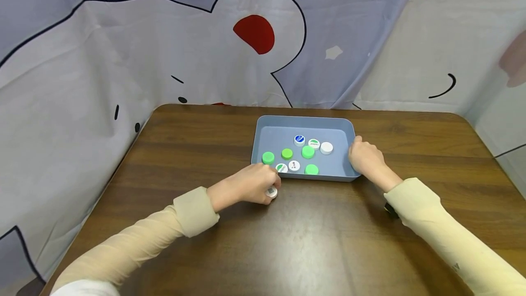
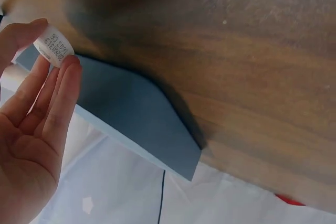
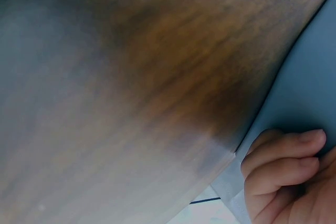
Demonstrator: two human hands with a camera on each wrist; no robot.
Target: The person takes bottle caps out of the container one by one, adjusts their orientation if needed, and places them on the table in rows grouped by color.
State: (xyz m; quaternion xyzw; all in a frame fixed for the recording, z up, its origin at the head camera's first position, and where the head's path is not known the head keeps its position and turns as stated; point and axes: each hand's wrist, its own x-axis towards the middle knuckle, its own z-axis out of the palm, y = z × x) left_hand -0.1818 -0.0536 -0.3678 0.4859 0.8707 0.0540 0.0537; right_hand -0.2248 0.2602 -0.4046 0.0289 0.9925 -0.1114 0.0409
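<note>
Between the thumb and fingers of my left hand (image 1: 255, 183) is a white bottle cap (image 1: 271, 191), just in front of the near wall of a blue-grey tray (image 1: 341, 140). Up close in the left wrist view, small printed characters show on the side of the cap (image 2: 54, 45). My right hand (image 1: 367, 158) grips the tray's right edge with curled fingers (image 3: 283, 174); its thumb is hard to make out. Inside the tray lie several caps, among them a green cap (image 1: 308, 152), a plain white cap (image 1: 326, 148) and a blue-and-white cap (image 1: 299, 140).
The tray sits toward the far side of a brown wooden table (image 1: 304, 236). A printed cloth curtain (image 1: 181, 44) hangs behind the table and along its left side. Near the right cuff is a small black object (image 1: 391, 210), partly hidden by the sleeve.
</note>
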